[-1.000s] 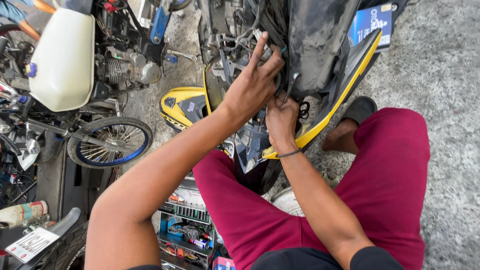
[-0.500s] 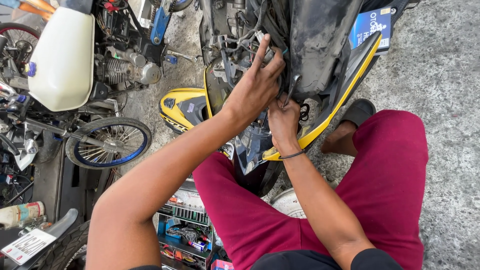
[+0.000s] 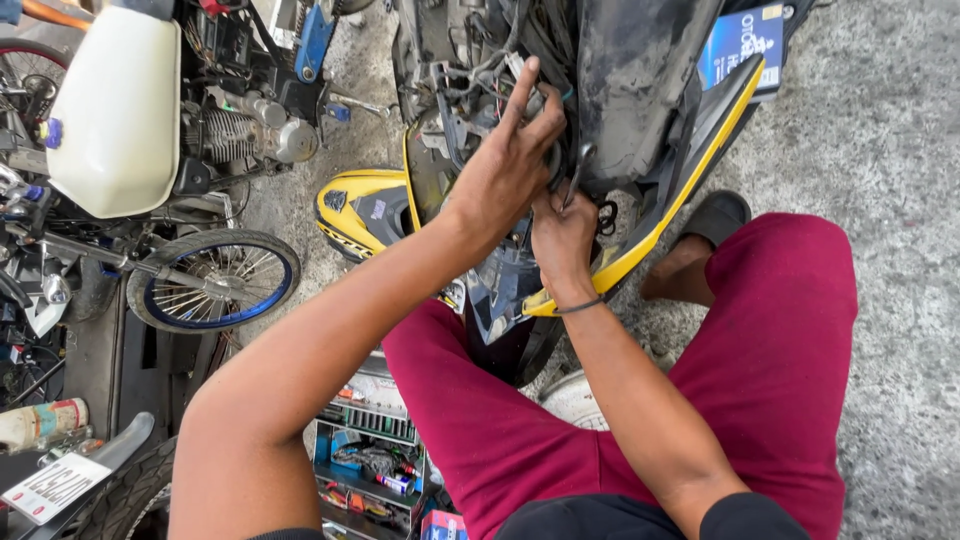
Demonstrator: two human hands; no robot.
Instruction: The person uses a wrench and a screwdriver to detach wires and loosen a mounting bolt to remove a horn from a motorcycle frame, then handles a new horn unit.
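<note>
With the yellow-and-black scooter (image 3: pixel 640 130) stripped of its front cover, my left hand (image 3: pixel 505 165) pinches its exposed wiring bundle (image 3: pixel 480 70) and my right hand (image 3: pixel 562 232), just below, grips a black cable (image 3: pixel 578 170); wiring loose, refitting apparently undone.

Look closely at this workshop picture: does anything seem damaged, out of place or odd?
Yes. The yellow scooter has its front opened, with tangled wires bare where the left hand and right hand work.
</note>
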